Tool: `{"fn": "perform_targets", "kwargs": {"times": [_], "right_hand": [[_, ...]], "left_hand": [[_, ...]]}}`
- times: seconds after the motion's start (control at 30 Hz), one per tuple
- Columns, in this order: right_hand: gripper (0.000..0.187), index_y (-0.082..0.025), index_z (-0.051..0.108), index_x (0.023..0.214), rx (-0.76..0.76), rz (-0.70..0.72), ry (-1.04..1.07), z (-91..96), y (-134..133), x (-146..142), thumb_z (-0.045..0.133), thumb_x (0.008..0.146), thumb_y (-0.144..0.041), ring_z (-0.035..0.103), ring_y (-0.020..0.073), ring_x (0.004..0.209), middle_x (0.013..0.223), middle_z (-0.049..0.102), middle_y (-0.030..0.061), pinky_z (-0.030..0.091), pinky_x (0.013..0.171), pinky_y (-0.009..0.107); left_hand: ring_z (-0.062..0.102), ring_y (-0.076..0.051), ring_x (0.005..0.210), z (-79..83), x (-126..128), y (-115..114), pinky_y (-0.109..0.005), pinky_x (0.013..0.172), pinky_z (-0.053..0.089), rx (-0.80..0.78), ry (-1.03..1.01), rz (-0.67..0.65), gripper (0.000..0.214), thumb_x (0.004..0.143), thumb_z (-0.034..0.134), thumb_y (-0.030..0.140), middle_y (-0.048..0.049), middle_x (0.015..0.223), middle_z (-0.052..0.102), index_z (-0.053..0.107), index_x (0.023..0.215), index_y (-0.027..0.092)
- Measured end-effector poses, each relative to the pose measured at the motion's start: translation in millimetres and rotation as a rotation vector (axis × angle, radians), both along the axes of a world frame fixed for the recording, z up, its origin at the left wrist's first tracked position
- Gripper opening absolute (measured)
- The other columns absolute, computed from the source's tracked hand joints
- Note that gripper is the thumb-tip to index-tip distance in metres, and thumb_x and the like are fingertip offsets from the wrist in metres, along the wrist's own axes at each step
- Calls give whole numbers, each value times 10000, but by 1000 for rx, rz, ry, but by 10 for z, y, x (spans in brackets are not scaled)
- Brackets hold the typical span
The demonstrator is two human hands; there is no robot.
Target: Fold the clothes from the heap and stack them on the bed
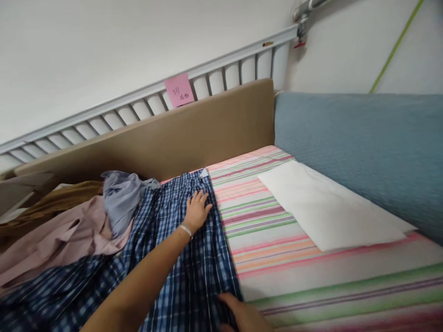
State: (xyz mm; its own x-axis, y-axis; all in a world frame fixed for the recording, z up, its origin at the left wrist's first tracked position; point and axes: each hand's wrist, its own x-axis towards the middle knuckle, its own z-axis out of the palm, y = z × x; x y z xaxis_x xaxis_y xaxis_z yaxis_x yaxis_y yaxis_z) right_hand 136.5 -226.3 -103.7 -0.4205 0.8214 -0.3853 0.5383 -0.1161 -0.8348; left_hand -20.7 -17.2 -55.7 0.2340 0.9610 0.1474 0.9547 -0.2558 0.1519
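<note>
Blue plaid pants [166,203], gathered at the waist, lie spread over a striped bed sheet [256,203], with part of the cloth trailing to the lower left. My left hand [196,213] rests flat on them just below the waist, fingers spread, a pale band around its wrist. At the bottom edge my right hand [244,316] is only partly in frame and slightly blurred. Its visible fingers are apart at the right side of the pants, and nothing shows held in them.
Left of the pants lie a grey-blue garment [121,196], a pink garment [83,226] and a brown one [74,198]. Folded white cloth or paper [332,207] lies on the right. A beige board [221,124], a blue padded panel [356,138] and a radiator [141,109] with a pink note [179,90] stand behind.
</note>
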Motion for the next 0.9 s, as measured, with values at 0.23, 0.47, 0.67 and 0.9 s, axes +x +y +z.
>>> {"fn": "perform_targets", "kwargs": {"times": [0.23, 0.47, 0.67, 0.9], "right_hand": [[488, -268, 586, 1190, 219, -75, -32, 421, -192, 88, 505, 724, -150, 596, 234, 1029, 1113, 662, 58, 413, 912, 344], [429, -190, 578, 1194, 372, -157, -68, 292, -417, 17, 451, 784, -178, 597, 224, 1007, 1102, 656, 90, 418, 903, 350], [444, -174, 602, 1155, 341, -305, -77, 262, -615, 54, 504, 723, -145, 571, 158, 682, 683, 576, -1, 443, 688, 276], [384, -162, 649, 1012, 302, -262, 17, 169, -699, 23, 526, 651, -117, 502, 119, 575, 576, 447, -55, 418, 594, 236]], "left_hand": [[210, -209, 1373, -135, -488, -1862, -501, 1103, 211, -50, -65, -35, 473, 915, 367, 330, -53, 1459, 342, 310, 1380, 265], [304, -265, 1334, 13, -583, -2198, -556, 1068, 237, -136, -20, 143, 393, 894, 399, 308, -75, 1400, 435, 490, 1267, 224], [305, -243, 1333, 102, -367, -2540, -527, 1084, 224, -104, -128, 64, 387, 875, 424, 261, -65, 1401, 434, 499, 1254, 230], [304, -251, 1334, 8, -283, -2929, -537, 1090, 219, -91, -242, -16, 391, 858, 435, 218, -50, 1401, 436, 517, 1239, 254]]}}
